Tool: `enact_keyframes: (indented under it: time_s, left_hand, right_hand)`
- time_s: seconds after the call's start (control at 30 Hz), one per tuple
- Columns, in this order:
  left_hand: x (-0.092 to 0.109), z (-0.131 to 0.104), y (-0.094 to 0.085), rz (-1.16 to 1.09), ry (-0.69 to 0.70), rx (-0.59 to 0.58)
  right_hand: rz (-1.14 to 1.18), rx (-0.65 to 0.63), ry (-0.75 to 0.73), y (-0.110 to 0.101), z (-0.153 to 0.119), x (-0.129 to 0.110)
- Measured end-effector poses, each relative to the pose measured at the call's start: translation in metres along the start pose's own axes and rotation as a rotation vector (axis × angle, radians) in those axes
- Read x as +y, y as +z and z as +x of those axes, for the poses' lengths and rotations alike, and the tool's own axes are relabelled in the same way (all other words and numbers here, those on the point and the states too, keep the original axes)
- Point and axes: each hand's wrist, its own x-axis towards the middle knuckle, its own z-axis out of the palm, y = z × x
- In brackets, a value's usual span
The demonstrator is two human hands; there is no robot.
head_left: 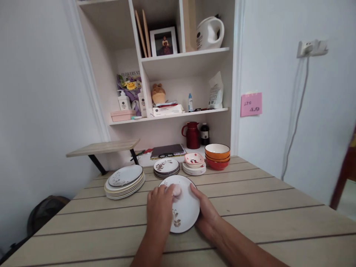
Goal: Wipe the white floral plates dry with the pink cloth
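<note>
A white plate (188, 210) with a dark rim and a brown flower pattern is held tilted above the wooden table. Its right edge is gripped by my right hand (208, 214), thumb on the face and fingers behind. My left hand (160, 204) lies over the plate's left part, its fingers closed around a small, crumpled white cloth (177, 191) that touches the plate's face. Whether the cloth is fabric or tissue is hard to make out, as most of it is hidden.
Behind the plate stand a large plate stack (125, 185), a smaller flowered plate stack (166, 167), small dishes (194, 170) under a pink bowl (194, 159), and orange and red bowls (217, 157). A raised wooden shelf (104, 147) is at left; a red jug (192, 135) is farther back.
</note>
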Motion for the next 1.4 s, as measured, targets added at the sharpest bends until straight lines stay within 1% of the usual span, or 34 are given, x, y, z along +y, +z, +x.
enact_keyframes:
  time_s: [0.07, 0.13, 0.23, 0.33, 0.4, 0.47, 0.53, 0.67, 0.8, 0.9, 0.97, 1.03, 1.17, 1.23, 1.3, 1.33, 1.4]
  left_hand:
    - [-0.008, 0.000, -0.003, 0.069, -0.080, 0.015]
    - [-0.012, 0.000, -0.005, 0.107, -0.073, 0.019]
    - [-0.006, -0.003, -0.006, 0.093, 0.033, -0.011]
    - [0.008, -0.006, -0.005, 0.009, 0.191, -0.059]
    - [0.014, -0.007, -0.005, -0.047, 0.297, -0.081]
    - [0.016, -0.008, -0.003, -0.073, 0.343, -0.085]
    - [0.013, -0.008, -0.001, -0.079, 0.319, -0.065]
    - [0.000, -0.005, 0.004, -0.058, 0.164, 0.002]
    - [-0.014, -0.003, 0.003, -0.005, -0.017, 0.013]
    - [-0.019, -0.003, 0.000, 0.036, -0.083, 0.002]
    - [-0.019, -0.004, 0.000, 0.044, -0.074, -0.027]
    - [-0.013, -0.005, 0.000, 0.040, -0.029, -0.058]
    - [0.010, -0.009, 0.004, -0.013, 0.138, -0.096]
    - [0.020, -0.011, 0.007, -0.035, 0.238, -0.115]
    - [0.024, -0.012, 0.009, -0.039, 0.300, -0.127]
    - [0.024, -0.012, 0.009, -0.038, 0.303, -0.124]
    - [0.018, -0.010, 0.009, -0.036, 0.244, -0.094]
  right_hand:
    - [0.008, 0.016, -0.003, 0.000, 0.000, 0.000]
    - [0.018, 0.046, -0.024, -0.001, 0.000, -0.003]
    - [0.007, 0.096, -0.051, -0.005, 0.000, -0.013]
    - [-0.020, 0.132, -0.069, -0.009, 0.000, -0.022]
    - [-0.032, 0.121, -0.070, -0.010, 0.000, -0.024]
    - [-0.047, 0.079, -0.065, -0.008, -0.002, -0.022]
    - [-0.075, 0.036, -0.060, -0.004, -0.005, -0.016]
    - [-0.138, 0.003, -0.029, 0.005, -0.010, -0.002]
    - [-0.175, 0.036, -0.011, 0.004, -0.008, 0.003]
    - [-0.128, 0.078, -0.017, -0.003, -0.001, 0.000]
    - [-0.077, 0.096, -0.025, -0.007, 0.003, -0.004]
    - [-0.044, 0.124, -0.042, -0.010, 0.004, -0.009]
    - [-0.046, 0.192, -0.076, -0.009, 0.001, -0.016]
    - [-0.056, 0.147, -0.060, -0.007, 0.000, -0.017]
    - [-0.079, 0.072, -0.028, -0.005, -0.002, -0.015]
    - [-0.101, 0.049, -0.018, -0.004, -0.002, -0.013]
    - [-0.158, 0.036, -0.011, -0.002, -0.004, -0.008]
